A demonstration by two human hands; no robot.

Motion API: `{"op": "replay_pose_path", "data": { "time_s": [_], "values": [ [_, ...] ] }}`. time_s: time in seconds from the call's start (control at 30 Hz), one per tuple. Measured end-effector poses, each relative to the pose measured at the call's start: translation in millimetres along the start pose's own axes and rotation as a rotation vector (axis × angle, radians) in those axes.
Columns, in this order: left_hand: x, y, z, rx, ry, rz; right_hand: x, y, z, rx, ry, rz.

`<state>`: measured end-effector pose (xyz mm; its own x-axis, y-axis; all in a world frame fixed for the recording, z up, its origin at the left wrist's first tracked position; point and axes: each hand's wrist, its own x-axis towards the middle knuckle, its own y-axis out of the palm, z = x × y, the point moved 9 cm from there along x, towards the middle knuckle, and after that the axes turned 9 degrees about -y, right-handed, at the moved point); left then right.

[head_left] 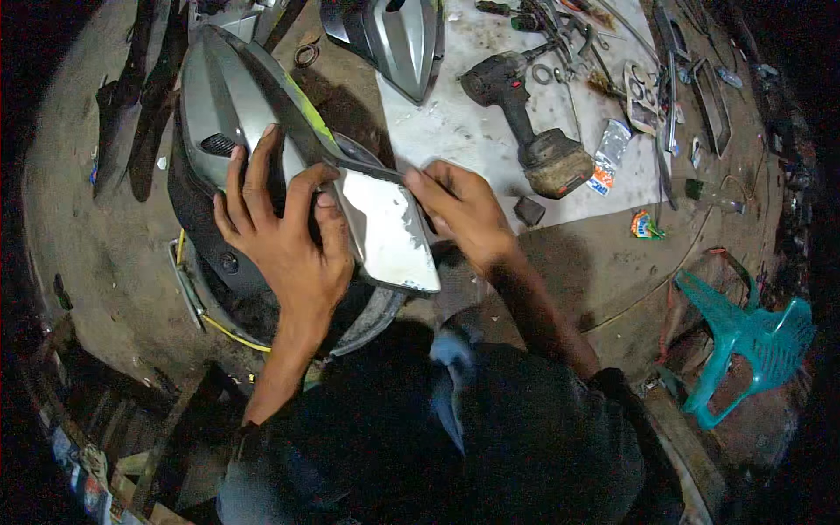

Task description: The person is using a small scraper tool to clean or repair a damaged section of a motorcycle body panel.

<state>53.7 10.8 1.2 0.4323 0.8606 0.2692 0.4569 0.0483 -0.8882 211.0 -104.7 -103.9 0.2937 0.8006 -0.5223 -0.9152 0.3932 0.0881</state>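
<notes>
A grey motorcycle body panel [232, 101] with a green-yellow stripe and a small mesh vent lies before me at the left. Its near end has a white glossy section [385, 227] with patchy grey marks, bordered by black trim [372, 169]. My left hand [293, 236] rests on the panel with fingers spread, fingertips by the vent and thumb beside the white section. At the trim's right end, my right hand [464, 206] is closed in a pinch on the black edge; its lower fingers are partly hidden. A dark rounded part [232, 262] sits underneath the panel.
A cordless impact driver [525, 122] lies on a stained white sheet [429, 140] with hand tools [525, 19] and a small plastic packet [611, 149]. A second grey panel [402, 44] is at the top. A teal plastic chair [744, 341] stands to the right.
</notes>
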Motion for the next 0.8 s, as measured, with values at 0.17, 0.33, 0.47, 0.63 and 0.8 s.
{"op": "replay_pose_path", "data": {
  "time_s": [0.17, 0.33, 0.47, 0.63, 0.8],
  "values": [
    [1, -3, -9, 0.03, 0.01, 0.005, -54, -5, -9, 0.104, 0.027, 0.07],
    [0, 1, -2, 0.024, 0.006, 0.01, -32, -6, 10, -0.042, -0.067, 0.017],
    [-1, 2, 2, -0.025, 0.01, -0.006, -61, -4, 1, -0.112, -0.03, 0.038],
    [2, -1, -6, -0.013, 0.023, -0.002, -38, -6, 12, -0.028, -0.123, 0.0],
    [0, 0, 3, 0.006, 0.009, -0.008, -69, 0, -10, -0.028, -0.047, 0.107]
  ]
}}
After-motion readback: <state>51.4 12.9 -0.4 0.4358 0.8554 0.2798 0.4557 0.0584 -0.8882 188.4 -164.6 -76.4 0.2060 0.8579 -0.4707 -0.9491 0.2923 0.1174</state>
